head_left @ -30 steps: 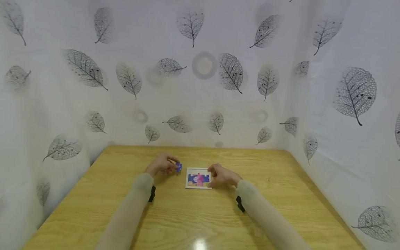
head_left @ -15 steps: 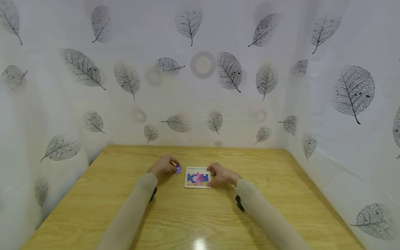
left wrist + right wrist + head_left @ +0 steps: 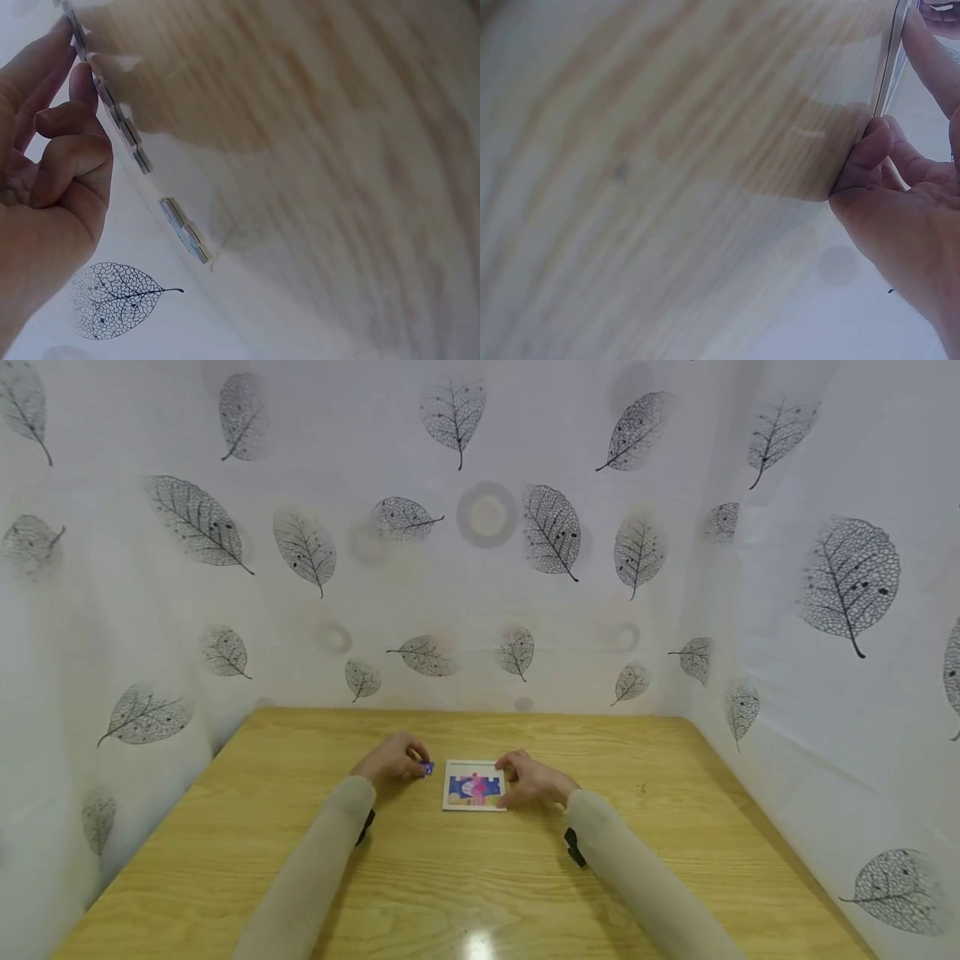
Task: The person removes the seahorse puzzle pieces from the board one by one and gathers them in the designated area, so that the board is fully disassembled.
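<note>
My left hand point(image 3: 392, 757) pinches a small blue jigsaw puzzle piece point(image 3: 427, 768) between thumb and fingers, low over the table left of the frame. In the left wrist view, several puzzle pieces point(image 3: 124, 124) appear edge-on beside the fingers, and another group of pieces point(image 3: 184, 231) sits apart from them. A white puzzle frame point(image 3: 459, 807) lies flat, its lower part filled with blue, pink and yellow pieces. On the frame's right side, my right hand point(image 3: 534, 779) grips the edge, thumb near the front corner and a finger near the back corner.
The light wooden table point(image 3: 480, 868) extends on all sides of the frame. Behind it and along both sides hangs a white curtain point(image 3: 480, 593) printed with dark leaves.
My left hand has lowered the blue piece and turned it, so less of it shows. Pink pieces seen earlier under that hand are now hidden. The right hand stays at the frame.
</note>
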Demonstrator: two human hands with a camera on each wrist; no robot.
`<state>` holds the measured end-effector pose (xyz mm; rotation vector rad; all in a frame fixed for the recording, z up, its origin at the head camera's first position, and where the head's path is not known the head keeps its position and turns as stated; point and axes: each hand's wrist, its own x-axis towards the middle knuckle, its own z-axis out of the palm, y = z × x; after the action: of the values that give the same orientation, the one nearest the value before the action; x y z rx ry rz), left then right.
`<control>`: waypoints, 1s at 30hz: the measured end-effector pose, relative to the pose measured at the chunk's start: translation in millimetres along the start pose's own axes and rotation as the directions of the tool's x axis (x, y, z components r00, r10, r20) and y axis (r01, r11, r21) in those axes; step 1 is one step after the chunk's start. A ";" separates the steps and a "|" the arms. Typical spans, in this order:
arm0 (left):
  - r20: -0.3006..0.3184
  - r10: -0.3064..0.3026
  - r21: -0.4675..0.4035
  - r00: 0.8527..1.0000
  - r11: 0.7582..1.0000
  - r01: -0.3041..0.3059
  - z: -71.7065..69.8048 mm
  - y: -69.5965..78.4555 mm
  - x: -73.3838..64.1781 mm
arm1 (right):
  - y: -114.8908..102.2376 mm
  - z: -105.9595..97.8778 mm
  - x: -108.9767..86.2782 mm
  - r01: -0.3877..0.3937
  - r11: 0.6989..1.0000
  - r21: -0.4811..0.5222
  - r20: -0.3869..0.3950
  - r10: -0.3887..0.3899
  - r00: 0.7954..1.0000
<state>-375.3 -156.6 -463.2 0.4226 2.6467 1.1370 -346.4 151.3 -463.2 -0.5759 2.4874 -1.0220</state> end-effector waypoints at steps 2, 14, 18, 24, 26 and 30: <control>-0.001 0.004 -0.010 1.000 1.000 -0.004 -0.8 0.9 -1.4 | -0.7 -0.2 -0.5 0.003 1.000 0.002 -0.001 -0.003 1.000; -0.014 -0.050 -0.002 0.999 0.999 0.050 -0.4 7.9 -4.9 | -0.4 0.5 -0.2 -0.014 1.000 0.011 -0.008 0.014 1.000; -0.018 -0.044 -0.010 0.999 0.999 0.044 -0.4 6.3 -5.2 | 0.0 0.6 0.2 -0.013 1.000 0.013 -0.009 0.013 1.000; -0.029 -0.072 -0.094 0.997 0.993 0.069 -1.6 6.0 -5.6 | 1.2 0.4 -0.4 -0.008 1.000 0.004 -0.007 0.008 1.000; -0.027 -0.056 -0.108 0.998 0.993 0.053 -2.5 7.2 -4.7 | 1.1 0.5 -0.6 -0.013 1.000 0.007 -0.006 0.013 1.000; -0.019 -0.018 -0.111 1.000 0.994 0.016 -3.9 9.7 -3.8 | 0.0 1.2 0.5 -0.026 1.000 0.015 -0.009 0.026 1.000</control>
<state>-371.4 -154.1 -453.1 0.3695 2.5827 1.2817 -346.2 150.4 -464.1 -0.5338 2.4866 -1.0346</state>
